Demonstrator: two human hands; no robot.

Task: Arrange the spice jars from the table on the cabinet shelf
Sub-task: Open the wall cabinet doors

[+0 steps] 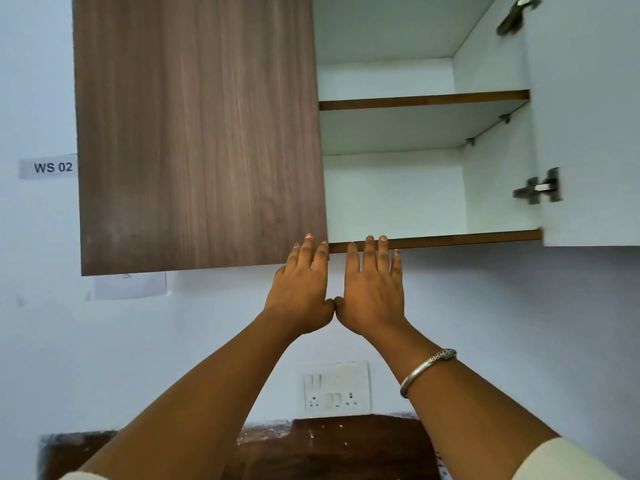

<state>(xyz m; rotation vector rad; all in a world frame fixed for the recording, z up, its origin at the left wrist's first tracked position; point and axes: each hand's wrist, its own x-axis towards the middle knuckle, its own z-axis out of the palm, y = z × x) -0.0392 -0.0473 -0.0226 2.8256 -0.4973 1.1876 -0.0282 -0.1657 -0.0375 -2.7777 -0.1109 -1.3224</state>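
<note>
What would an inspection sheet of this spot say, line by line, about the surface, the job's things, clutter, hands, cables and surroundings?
Surface: a dark brown table edge shows at the bottom; its top is mostly hidden by the arms.
Job's things: no spice jars seen; cabinet with right door open, left door shut; the upper shelf and bottom shelf show nothing on them.
Clutter: nothing seen.
Hands: left hand and right hand raised side by side, fingers spread, empty, fingertips at the cabinet's lower edge; a bangle on the right wrist.
Cables: nothing seen.
Surroundings: pale wall, a socket panel, a label reading WS 02.
</note>
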